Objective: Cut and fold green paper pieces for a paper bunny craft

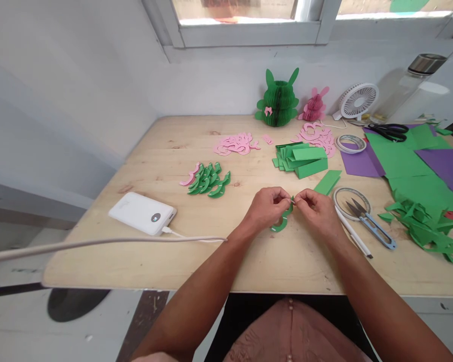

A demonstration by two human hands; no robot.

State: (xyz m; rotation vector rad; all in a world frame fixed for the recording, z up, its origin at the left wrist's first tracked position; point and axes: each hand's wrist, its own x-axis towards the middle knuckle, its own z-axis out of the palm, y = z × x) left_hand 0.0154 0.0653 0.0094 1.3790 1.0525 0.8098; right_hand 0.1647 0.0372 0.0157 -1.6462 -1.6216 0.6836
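Note:
Near the table's front, my left hand [269,206] pinches the upper end of a curved green paper piece [281,224], whose lower part hangs below the fingers and bears small white marks. My right hand [314,207] meets it at the same end, thumb and fingertips pressed together on something small and pale that I cannot make out. Just behind my right hand lies a folded green strip [328,182]. Further back is a stack of folded green paper [302,159]. To the left sits a pile of green curved pieces [207,179] with a pink one [191,175] beside it.
White power bank [142,213] with cable at left. Tape rolls [351,144], a pen [357,236], blue snips [375,229], green scraps [426,226] and black scissors [388,132] at right. Pink cutouts [236,144], paper rabbits [278,103] and a fan [358,102] stand behind.

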